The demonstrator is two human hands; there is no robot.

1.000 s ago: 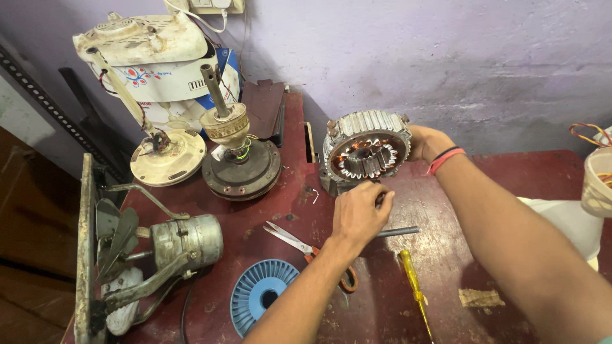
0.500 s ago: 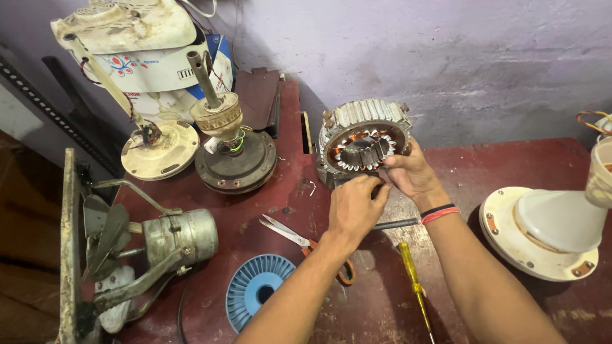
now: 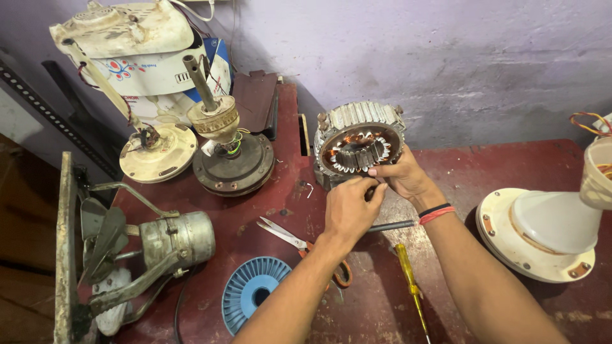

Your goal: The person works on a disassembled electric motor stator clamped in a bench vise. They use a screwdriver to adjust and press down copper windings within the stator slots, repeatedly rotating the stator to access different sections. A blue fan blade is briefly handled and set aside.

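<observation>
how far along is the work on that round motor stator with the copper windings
Done: the round metal stator with copper windings is out of any housing, standing on edge on the red table. In hand: the left hand and right hand meet at its lower rim, pinching something too small to identify. Left: orange-handled scissors and the yellow-handled screwdriver lie unused; the stator remains unassembled.

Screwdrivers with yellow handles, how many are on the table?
1: the yellow-handled screwdriver lies on the red table, between the forearms, near the orange-handled scissors. Others may be hidden.
</observation>
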